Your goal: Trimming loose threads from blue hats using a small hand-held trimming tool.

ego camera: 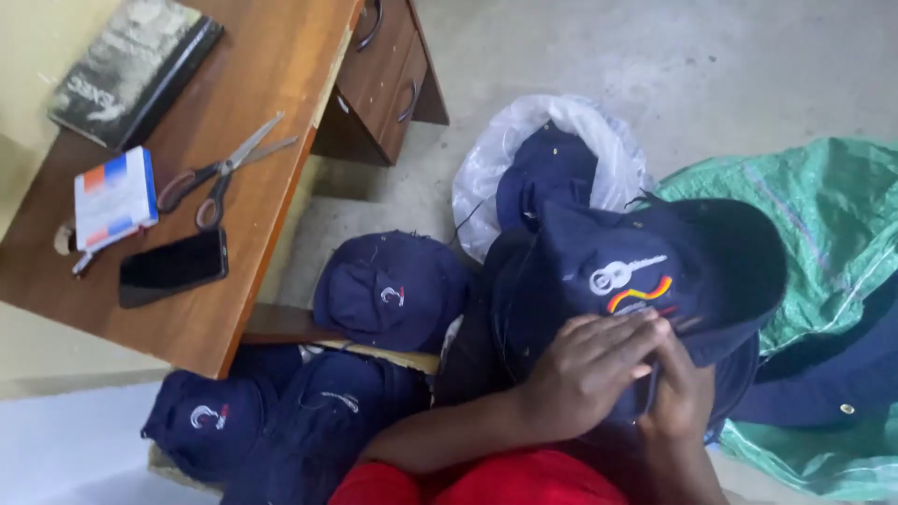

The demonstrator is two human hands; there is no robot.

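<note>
Item in hand: one navy-blue cloth cap with an embroidered white, red and yellow emblem on its front panel (645, 271), held over the person's lap, low and right of centre in the view. The left hand (585, 374) lies over the cap's lower edge with fingers curled down onto the cloth. The right hand (681, 393) sits just beside and partly beneath it, closed on the same edge; its fingertips are hidden under the left hand and the fabric. The cap's brim and far side merge into dark cloth below and cannot be told apart from it.

Around it:
- White translucent plastic bag (608, 150) on the floor, open, with more navy cloth (547, 173) inside; count not readable.
- Green woven plastic sack (832, 234) at right, cut off by the frame edge, with dark blue fabric lying on it.
- Three further navy caps with small white emblems: one (388, 290) beside the worktop's corner, one (210, 421) at lower left, one (323, 416) between them, partly hidden by the forearm.
- Brown wooden worktop (253, 93) at upper left, drawers partly seen. On it: steel scissors with dark red handles (220, 173), a black smartphone lying screen-up (173, 268), a small white box with blue and orange bands (114, 198), and a dark worn book (136, 67).
- Red garment (486, 482) at the bottom edge, cut off.
</note>
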